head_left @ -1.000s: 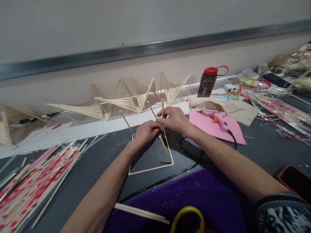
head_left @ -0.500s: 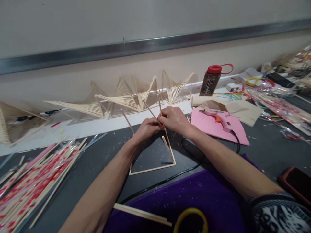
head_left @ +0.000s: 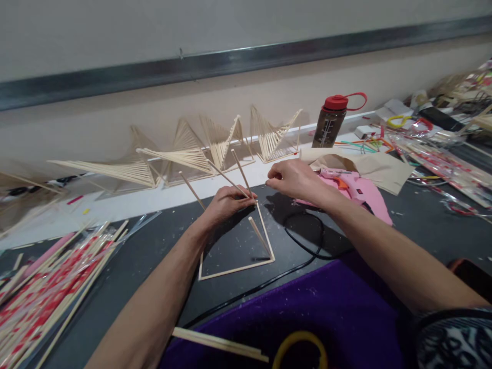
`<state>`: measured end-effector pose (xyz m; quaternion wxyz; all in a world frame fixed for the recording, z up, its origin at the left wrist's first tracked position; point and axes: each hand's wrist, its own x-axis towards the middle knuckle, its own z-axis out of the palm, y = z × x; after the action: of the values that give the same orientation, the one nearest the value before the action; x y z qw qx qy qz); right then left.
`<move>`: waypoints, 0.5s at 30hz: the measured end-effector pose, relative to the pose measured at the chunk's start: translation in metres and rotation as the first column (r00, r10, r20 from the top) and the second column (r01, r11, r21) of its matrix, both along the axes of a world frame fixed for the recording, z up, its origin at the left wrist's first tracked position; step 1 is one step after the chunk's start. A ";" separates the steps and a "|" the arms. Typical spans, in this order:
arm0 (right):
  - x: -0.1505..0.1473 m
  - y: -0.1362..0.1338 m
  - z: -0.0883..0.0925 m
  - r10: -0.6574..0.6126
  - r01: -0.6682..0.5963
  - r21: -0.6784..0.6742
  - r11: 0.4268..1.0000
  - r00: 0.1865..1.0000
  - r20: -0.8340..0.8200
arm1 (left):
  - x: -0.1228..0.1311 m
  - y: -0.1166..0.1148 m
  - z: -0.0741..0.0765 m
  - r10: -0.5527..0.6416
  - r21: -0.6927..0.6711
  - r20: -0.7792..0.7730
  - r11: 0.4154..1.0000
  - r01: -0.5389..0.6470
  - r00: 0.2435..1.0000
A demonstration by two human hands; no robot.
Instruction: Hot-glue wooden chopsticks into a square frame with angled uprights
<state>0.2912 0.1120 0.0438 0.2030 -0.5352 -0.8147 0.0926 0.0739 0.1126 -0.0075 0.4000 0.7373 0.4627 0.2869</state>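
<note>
A square frame of thin wooden sticks point(head_left: 238, 270) lies on the dark table, with upright sticks at its corners. At its far right corner my left hand point(head_left: 227, 203) is closed on a wooden stick point(head_left: 243, 173); another stick point(head_left: 226, 177) slants across the same corner. Its fingertips partly hide the joint. My right hand point(head_left: 294, 179) hovers to the right of the frame, fingers curled and thumb against forefinger; whether anything tiny is between them cannot be made out. Beyond its wrist, a pink glue gun point(head_left: 351, 185) rests on a pink sheet point(head_left: 378, 207).
Finished stick models point(head_left: 192, 151) stand along the wall. A red-capped bottle point(head_left: 330, 120) is behind brown paper point(head_left: 388, 171). Bagged sticks point(head_left: 73, 277) lie at left. A black cord point(head_left: 249, 292) crosses before the frame; purple cloth point(head_left: 346, 307), loose sticks point(head_left: 219, 344) and a yellow ring point(head_left: 300, 338) are nearest.
My right hand has let go of the upright stick and moved right, toward the glue gun. My left hand stays at the corner. The view has shifted slightly.
</note>
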 end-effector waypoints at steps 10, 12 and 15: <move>0.121 -0.033 0.005 -0.327 0.335 0.017 0.942 0.904 0.277 | 0.000 0.003 0.000 -0.038 0.029 -0.149 0.999 0.043 0.988; 0.135 -0.034 0.005 -0.396 0.421 0.016 0.907 0.838 0.375 | 0.000 0.004 -0.001 -0.017 0.034 -0.149 0.999 0.022 0.989; 0.142 -0.030 0.005 -0.412 0.474 -0.006 0.880 0.771 0.486 | 0.000 0.003 0.001 -0.012 0.041 -0.147 0.999 0.018 0.989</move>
<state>0.4335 0.0815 0.0484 -0.0196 -0.7302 -0.6819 -0.0387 0.0744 0.1154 -0.0065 0.3512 0.7682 0.4791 0.2385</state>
